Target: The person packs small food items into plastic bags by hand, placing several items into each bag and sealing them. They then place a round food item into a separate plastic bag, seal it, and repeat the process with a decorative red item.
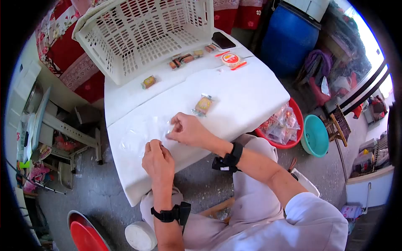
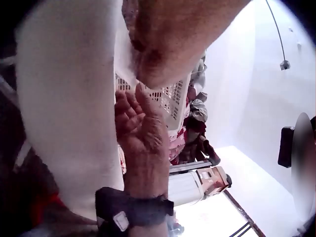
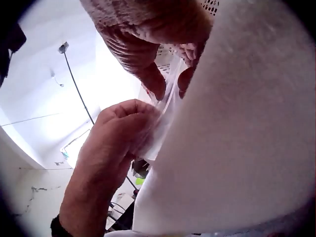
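Observation:
A clear plastic bag (image 3: pixel 168 116) is stretched between the two hands at the table's near side. My left hand (image 1: pixel 158 162) pinches its near edge with curled fingers. Thumb and fingers of my right hand (image 1: pixel 190 130) grip the bag farther along, as the right wrist view shows. More thin clear plastic (image 1: pixel 136 136) lies flat on the white tabletop (image 1: pixel 234 96) left of the hands. Just beyond the right hand sits a wrapped yellowish snack (image 1: pixel 203 104). In the left wrist view, the right hand (image 2: pixel 140 118) appears and the bag is hidden.
A white plastic basket (image 1: pixel 119 62) lies tipped on its side at the back, with several wrapped snacks (image 1: pixel 182 61) before it. A round red-and-white package (image 1: pixel 230 59) and a phone (image 1: pixel 223 40) are at back right. Beside the table stands a red basin (image 1: pixel 298 115) holding bagged items.

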The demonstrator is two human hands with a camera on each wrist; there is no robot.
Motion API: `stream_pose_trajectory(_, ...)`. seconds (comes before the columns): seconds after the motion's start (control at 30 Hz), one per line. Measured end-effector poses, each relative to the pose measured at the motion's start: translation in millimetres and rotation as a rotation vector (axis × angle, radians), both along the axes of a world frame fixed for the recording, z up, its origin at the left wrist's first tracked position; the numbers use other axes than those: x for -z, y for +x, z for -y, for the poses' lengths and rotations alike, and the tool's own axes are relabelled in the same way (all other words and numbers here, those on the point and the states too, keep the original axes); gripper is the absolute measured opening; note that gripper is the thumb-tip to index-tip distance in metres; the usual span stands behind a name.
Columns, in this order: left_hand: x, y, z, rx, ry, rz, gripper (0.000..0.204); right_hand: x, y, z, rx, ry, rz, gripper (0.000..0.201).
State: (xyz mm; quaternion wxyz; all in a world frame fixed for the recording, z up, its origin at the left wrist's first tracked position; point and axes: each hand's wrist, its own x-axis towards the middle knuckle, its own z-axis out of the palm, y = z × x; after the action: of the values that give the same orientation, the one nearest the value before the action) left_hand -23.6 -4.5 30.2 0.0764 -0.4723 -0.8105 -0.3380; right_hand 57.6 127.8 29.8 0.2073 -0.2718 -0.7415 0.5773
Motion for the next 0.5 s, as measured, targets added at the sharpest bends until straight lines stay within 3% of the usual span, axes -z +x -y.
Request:
stream_pose_trajectory(0.07,0.7,0.3,-2.2,-0.010,0.059,-0.010,0.014,1.3,-2.8,5.7,0.075,0.217,-0.151,0.035)
stream_pose_trajectory(0.17,2.9,5.3,-5.3,0.025,0.083,-0.075,0.011,-0.1,-4.4,3.7,0.145,0.151,-0.058,0.039)
stream_pose_trajectory(0.3,-3.1,2.4,-1.3,-0.024,0.184,-0.108,0.012,7.2,-4.1,-11.0,0.163,0.293,-0.062,0.034)
stream_pose_trajectory(0.37,-3.3,-1.0,-0.2,-0.069,0.251,-0.107,0.013,17.8,-7.1,-15.1,0.170,0.622,-0.103,0.029)
stream_pose_trajectory(0.43,-2.8,-2.7,-0.3,-0.115,0.361,-0.030,0.013,22.1,-9.6,-12.3,0.175,0.680,-0.023,0.028)
stream_pose_trajectory(0.5,4.5,-4.8,2.3,-0.088,0.244,-0.042,0.014,21.7,-9.9,-14.8,0.182,0.741,0.054,0.027)
